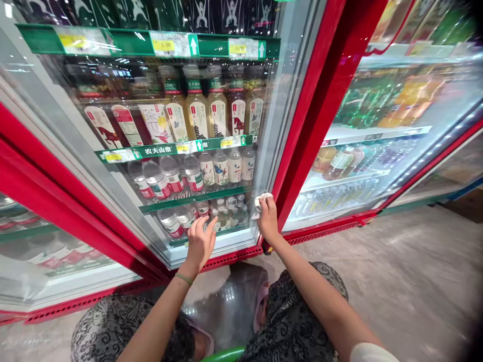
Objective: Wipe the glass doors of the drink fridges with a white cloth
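My right hand [268, 218] is closed around a crumpled white cloth [261, 200] and presses it against the lower right part of a fridge's glass door [277, 100]. My left hand [201, 240] rests flat with fingers spread on the same glass, low down, near the bottom frame. A green band is on my left wrist. Behind the glass stand rows of tea bottles [211, 113] and water bottles [177, 178] on green shelves.
Red door frames [317, 100] separate this fridge from another drinks fridge [388, 120] on the right and one on the left [33, 241]. My knees in patterned fabric [290, 322] are bent below. Grey floor [415, 281] spreads to the right.
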The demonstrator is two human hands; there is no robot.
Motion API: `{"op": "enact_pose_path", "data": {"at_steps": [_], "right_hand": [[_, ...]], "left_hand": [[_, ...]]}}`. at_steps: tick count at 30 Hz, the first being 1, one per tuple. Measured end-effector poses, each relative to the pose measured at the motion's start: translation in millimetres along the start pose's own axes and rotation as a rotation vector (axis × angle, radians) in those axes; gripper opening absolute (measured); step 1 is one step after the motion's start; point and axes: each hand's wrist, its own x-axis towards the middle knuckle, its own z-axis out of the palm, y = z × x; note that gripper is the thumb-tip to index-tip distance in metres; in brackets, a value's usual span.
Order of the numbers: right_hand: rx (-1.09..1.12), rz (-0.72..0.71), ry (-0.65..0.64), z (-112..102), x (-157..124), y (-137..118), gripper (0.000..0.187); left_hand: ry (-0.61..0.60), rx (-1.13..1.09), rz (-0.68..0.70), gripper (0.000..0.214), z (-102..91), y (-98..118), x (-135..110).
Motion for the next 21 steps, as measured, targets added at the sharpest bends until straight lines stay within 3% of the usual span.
{"op": "enact_pose_path", "data": {"at_steps": [6, 13, 19, 21], "right_hand": [[0.036, -0.264, -0.206, 10, -18, -6, 0.065], [-0.01, 0.081, -0.164, 17, -20, 1, 0.074], [-0.007, -0.156, -0.304, 17, -25, -3, 0.058], [-0.027, -0.117, -0.283, 11, -19, 9, 0.056]], "left_hand": [[0.03, -0.029, 0.018, 0.044, 6.4, 10, -3], [-0.004, -0.016, 0.016, 0.045, 6.5, 10, -16], [-0.045, -0.041, 0.004, 0.047, 9.4, 16, -23], [-0.05, -0.037, 0.014, 0.048, 9.7, 16, -25]]}}
